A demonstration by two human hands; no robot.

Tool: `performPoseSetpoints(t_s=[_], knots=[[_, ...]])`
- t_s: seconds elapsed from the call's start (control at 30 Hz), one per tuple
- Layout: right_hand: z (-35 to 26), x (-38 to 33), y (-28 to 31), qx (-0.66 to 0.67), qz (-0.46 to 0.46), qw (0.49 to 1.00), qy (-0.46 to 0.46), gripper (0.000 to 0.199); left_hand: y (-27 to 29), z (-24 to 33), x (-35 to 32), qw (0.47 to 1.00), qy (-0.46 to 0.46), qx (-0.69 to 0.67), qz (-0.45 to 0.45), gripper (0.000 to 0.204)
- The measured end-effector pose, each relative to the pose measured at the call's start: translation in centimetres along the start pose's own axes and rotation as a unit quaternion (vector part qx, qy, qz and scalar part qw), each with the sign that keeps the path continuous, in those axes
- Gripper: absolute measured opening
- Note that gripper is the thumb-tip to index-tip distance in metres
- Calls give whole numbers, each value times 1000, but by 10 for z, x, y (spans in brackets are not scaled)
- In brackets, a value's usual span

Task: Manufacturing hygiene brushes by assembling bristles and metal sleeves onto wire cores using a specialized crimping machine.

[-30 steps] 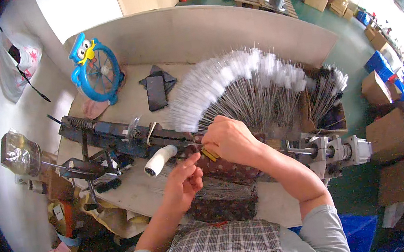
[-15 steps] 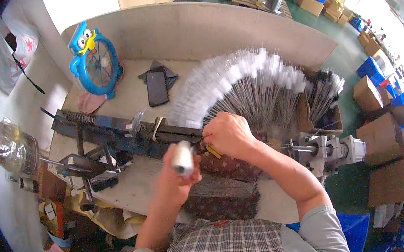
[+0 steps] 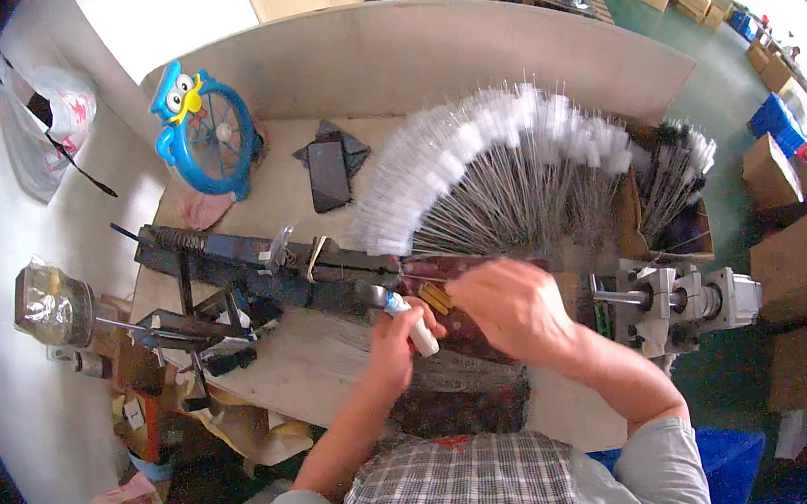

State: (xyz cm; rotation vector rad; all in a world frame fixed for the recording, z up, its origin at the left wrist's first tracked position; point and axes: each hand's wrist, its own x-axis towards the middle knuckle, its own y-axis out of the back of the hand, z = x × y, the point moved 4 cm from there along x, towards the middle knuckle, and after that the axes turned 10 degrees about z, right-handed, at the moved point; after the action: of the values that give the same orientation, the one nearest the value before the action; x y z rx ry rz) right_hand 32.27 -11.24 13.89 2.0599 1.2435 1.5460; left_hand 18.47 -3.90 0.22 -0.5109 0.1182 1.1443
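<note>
My left hand (image 3: pixel 397 345) is closed round a hammer with a white handle (image 3: pixel 423 336), blue near its dark metal head (image 3: pixel 370 295). The head is close to the end of a long dark metal bar fixture (image 3: pixel 317 285). My right hand (image 3: pixel 520 310) is somewhat blurred, its fingers bent together beside small yellow brass-coloured pieces (image 3: pixel 436 297). Whatever lies between those fingertips is hidden. Beneath both hands is a dark reddish-brown cloth (image 3: pixel 469 337). Behind them fans out a large pile of wire-stemmed brushes with white bristles (image 3: pixel 502 154).
A black phone (image 3: pixel 328 176) and a blue cartoon-bird fan (image 3: pixel 208 135) are at the back left. Darker-bristled brushes (image 3: pixel 671 174) stand in a cardboard box at right. Motor-driven shafts flank the table: a left motor (image 3: pixel 52 303) and a right spindle unit (image 3: pixel 681 298).
My right hand has drawn back to the right and nearer, away from the bar's end. My left hand has tilted the hammer, so its head now shows. The view has shifted slightly.
</note>
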Motion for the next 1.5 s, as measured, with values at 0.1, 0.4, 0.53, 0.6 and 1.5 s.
performPoseSetpoints(t_s=[0.1,0.4,0.53,0.6,1.5], knots=[[2,-38,-31,75,-64,995,-30,15,1,12,-4,993,-62,105,3,14],[27,-46,-81,-2,-123,989,-86,27,70,26,-2,927,-95,347,110,40],[37,-48,-74,-22,-155,979,-128,33,215,5,-34,946,-32,-40,320,34],[38,-49,-76,-26,-163,977,-138,32,268,8,-61,878,-104,-80,461,27],[-9,-18,-23,50,-194,969,-145,19,188,36,4,939,30,-151,307,17]])
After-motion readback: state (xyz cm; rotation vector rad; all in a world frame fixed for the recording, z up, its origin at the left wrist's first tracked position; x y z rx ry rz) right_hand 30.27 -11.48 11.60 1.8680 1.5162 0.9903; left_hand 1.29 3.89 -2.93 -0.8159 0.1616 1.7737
